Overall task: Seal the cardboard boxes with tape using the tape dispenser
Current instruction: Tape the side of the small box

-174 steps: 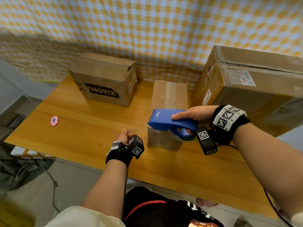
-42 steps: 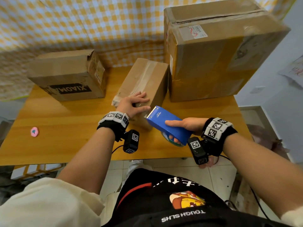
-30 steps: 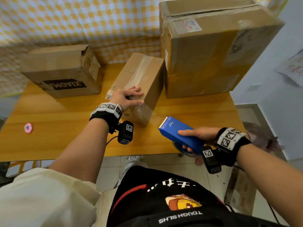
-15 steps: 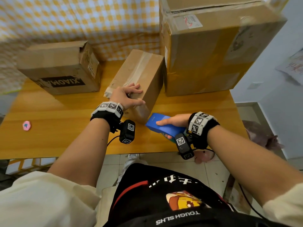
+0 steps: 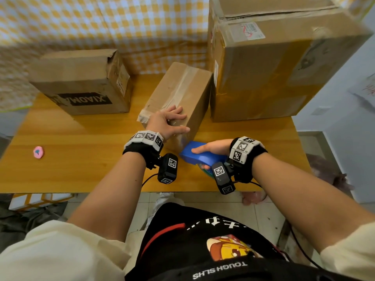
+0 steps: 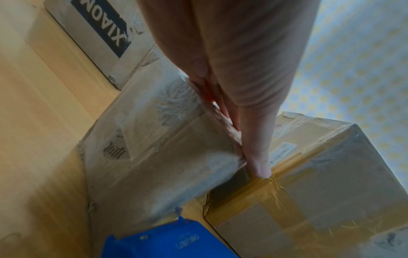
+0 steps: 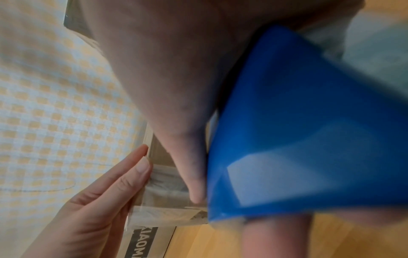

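While the small box (image 5: 182, 98) on the counter (image 5: 81, 159) is steadied by the flat, relaxed left hand (image 5: 166, 122), the tape dispenser (image 5: 200, 156), held in the right hand (image 5: 213, 148), is set against its near end; its top strip appears laid, 2 boxes seemingly remain.

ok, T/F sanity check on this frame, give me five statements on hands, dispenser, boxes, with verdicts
1. The left hand lies flat on the near end of the small middle box. True.
2. The right hand holds a red tape dispenser. False: the tape dispenser is blue.
3. The dispenser's front end is at the lower near face of the middle box. True.
4. The pink object sits on top of the XIAOMI box. False: it lies on the table, near its left edge, apart from every box.
5. The large box stands left of the middle box. False: it stands to its right, at the table's back right.
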